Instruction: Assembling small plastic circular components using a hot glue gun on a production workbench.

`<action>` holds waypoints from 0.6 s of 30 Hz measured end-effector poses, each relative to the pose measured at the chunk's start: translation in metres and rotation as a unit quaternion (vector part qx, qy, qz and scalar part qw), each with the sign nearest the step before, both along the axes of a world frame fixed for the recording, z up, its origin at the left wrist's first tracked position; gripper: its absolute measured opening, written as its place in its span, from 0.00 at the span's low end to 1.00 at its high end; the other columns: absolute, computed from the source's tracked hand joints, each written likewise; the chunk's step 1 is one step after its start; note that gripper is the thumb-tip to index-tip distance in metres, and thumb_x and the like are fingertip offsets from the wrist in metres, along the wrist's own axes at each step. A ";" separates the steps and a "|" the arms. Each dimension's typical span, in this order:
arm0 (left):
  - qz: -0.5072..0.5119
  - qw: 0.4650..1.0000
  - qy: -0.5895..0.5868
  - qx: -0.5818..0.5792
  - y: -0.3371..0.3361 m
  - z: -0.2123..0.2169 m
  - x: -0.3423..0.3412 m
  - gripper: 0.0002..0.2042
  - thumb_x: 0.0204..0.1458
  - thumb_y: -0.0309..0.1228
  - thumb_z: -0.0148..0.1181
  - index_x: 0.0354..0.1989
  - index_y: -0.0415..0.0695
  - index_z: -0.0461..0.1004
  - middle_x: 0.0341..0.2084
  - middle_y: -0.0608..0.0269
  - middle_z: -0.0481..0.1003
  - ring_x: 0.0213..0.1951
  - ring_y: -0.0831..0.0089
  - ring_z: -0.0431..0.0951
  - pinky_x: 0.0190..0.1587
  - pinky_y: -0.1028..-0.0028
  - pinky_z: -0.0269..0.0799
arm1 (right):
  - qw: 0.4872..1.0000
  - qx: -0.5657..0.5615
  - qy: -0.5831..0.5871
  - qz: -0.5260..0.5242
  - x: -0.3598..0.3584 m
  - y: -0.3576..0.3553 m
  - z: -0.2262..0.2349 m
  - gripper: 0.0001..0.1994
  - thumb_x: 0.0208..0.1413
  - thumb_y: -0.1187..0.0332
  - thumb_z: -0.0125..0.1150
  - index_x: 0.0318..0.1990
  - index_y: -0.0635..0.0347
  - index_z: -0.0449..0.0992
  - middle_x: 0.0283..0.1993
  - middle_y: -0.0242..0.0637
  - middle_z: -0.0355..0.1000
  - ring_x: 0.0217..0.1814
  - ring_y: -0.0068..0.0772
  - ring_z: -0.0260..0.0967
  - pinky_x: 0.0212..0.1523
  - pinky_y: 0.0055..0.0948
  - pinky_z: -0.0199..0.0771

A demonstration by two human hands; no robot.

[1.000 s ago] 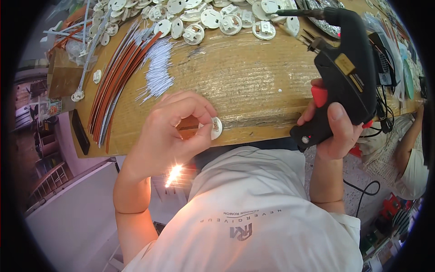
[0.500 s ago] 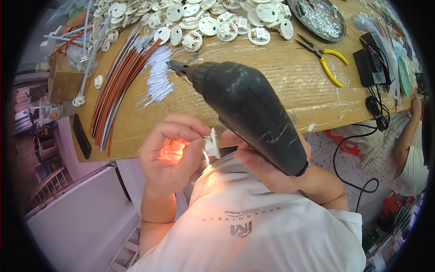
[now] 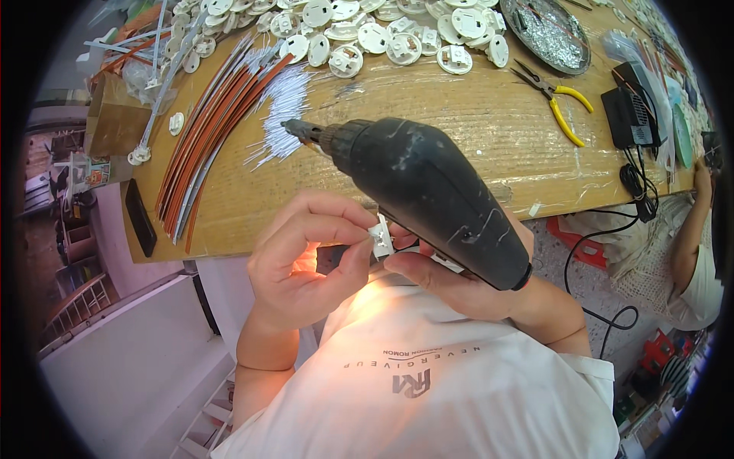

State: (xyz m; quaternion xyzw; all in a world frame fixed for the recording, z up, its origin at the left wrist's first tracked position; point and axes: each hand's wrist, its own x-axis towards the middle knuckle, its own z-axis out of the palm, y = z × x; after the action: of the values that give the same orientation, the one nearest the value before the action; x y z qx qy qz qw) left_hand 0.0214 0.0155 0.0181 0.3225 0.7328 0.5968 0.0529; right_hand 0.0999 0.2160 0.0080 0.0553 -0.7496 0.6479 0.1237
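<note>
A black gun-shaped power tool with a ribbed collar and narrow tip is in my right hand. Its tip points up and left over the bench; the tool's body hides most of my gripping fingers. Between thumb and fingers, my left hand pinches a small white plastic disc fitting with metal parts on it, held on edge. My right thumb reaches close to the fitting; whether it touches cannot be made out. Warm orange light glows behind my left fingers and on my shirt.
On the wooden bench lie thin white wires, brown and white strips and many white disc fittings. Yellow-handled pliers, a metal dish and a black adapter lie right. Another person's arm shows far right.
Both hands have shifted slightly right, with the fitting and the power tool. The fitting has turned a little, and my right thumb is closer to it. The bench appears slightly shifted in view.
</note>
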 end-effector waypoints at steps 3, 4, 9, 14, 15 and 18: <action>-0.007 1.000 -0.020 -0.004 0.004 0.004 0.000 0.09 0.45 0.12 0.68 0.34 0.34 0.78 0.38 0.52 0.80 0.38 0.72 0.80 0.37 0.77 0.75 | 0.999 0.020 0.031 -0.012 -0.001 0.001 -0.001 0.23 0.49 0.76 0.78 0.52 0.70 0.75 0.40 0.48 0.80 0.37 0.39 0.82 0.37 0.29 0.79; -0.006 1.000 -0.020 -0.004 0.006 0.003 0.000 0.09 0.45 0.12 0.68 0.34 0.34 0.78 0.38 0.52 0.80 0.38 0.72 0.80 0.37 0.77 0.75 | 0.999 0.020 0.030 -0.011 0.000 0.002 -0.002 0.23 0.49 0.76 0.78 0.52 0.70 0.75 0.40 0.48 0.80 0.37 0.39 0.82 0.37 0.29 0.79; -0.028 0.999 -0.003 0.014 0.012 0.003 -0.004 0.08 0.48 0.10 0.65 0.36 0.31 0.78 0.41 0.50 0.78 0.40 0.71 0.80 0.40 0.77 0.79 | 0.999 0.015 0.027 -0.018 0.001 0.005 -0.004 0.22 0.47 0.79 0.76 0.50 0.72 0.75 0.39 0.48 0.79 0.35 0.39 0.80 0.36 0.28 0.77; -0.021 0.991 -0.110 0.068 0.008 0.002 -0.001 0.09 0.48 0.09 0.65 0.37 0.32 0.77 0.43 0.50 0.78 0.42 0.71 0.79 0.45 0.75 0.78 | 0.991 -0.081 -0.099 -0.045 0.008 -0.001 0.003 0.19 0.51 0.78 0.74 0.51 0.71 0.76 0.42 0.44 0.81 0.39 0.31 0.80 0.40 0.27 0.78; -0.024 0.986 -0.141 0.089 0.005 0.003 -0.001 0.10 0.48 0.09 0.64 0.38 0.32 0.77 0.43 0.50 0.77 0.43 0.71 0.79 0.46 0.74 0.78 | 0.979 -0.120 -0.154 -0.063 0.007 0.000 0.006 0.18 0.53 0.78 0.73 0.51 0.70 0.76 0.43 0.42 0.81 0.41 0.29 0.80 0.41 0.27 0.79; 0.094 0.983 -0.094 0.125 -0.015 0.019 -0.004 0.06 0.50 0.12 0.63 0.35 0.33 0.76 0.42 0.49 0.77 0.38 0.72 0.78 0.42 0.77 0.77 | 0.958 -0.232 -0.140 -0.089 -0.004 0.007 0.015 0.19 0.59 0.75 0.63 0.57 0.71 0.71 0.40 0.42 0.77 0.35 0.30 0.75 0.34 0.28 0.77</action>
State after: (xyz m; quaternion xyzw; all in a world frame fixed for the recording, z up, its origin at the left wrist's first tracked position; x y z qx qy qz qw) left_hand 0.0172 0.0007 0.0368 0.1982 0.6716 0.7135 0.0247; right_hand 0.0958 0.2229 0.0235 -0.1334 -0.5902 0.7917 0.0845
